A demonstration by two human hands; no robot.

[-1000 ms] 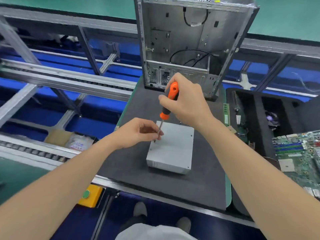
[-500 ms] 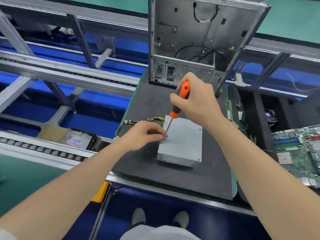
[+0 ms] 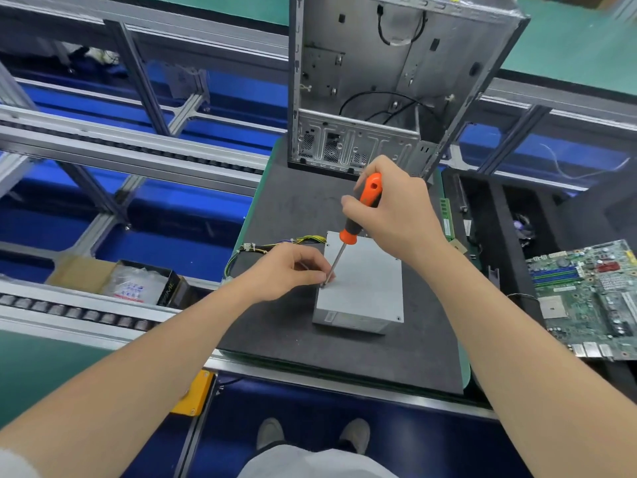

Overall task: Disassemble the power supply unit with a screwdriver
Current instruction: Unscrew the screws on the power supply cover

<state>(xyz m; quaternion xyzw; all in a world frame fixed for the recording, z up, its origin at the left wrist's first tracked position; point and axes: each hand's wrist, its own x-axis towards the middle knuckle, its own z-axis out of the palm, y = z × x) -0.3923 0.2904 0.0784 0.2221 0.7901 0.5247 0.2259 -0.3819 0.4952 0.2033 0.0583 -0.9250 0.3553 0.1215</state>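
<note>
Just below the left grip (image 3: 286,270), on the dark padded counter (image 3: 310,343): the power supply (image 3: 365,288), lying flat, broad lid up, wires (image 3: 275,244) trailing from its far-left corner, beyond that grip. Right grip (image 3: 396,215) wrapped round the orange handle of the screwdriver (image 3: 349,235), tool held steeply, tip down at the near-left corner of the lid. Left grip pinching the bare shaft just above the tip, steadying it; whether resting on the box edge or just clear of it, hard to tell.

Probably a dense, rigid thing: sheet-metal shell, no give, heavy enough to stay put under downward pressure, yet apt to skid under a sideways shove. Smooth bare faces, so slippery to a fingertip pinch. Better taken across the two long sides, palm spanning the lid, or braced flat from above, well clear of the tip. Lid edges likely sharp once lifted. Not to be hauled by the wires.

Small screws (image 3: 398,318) showing at other lid corners, easily lost; worth catching with the left grip as each comes free.

Beyond the right grip, an open computer case (image 3: 396,81), standing upright; off to that grip's right, a circuit board (image 3: 593,294).
</note>
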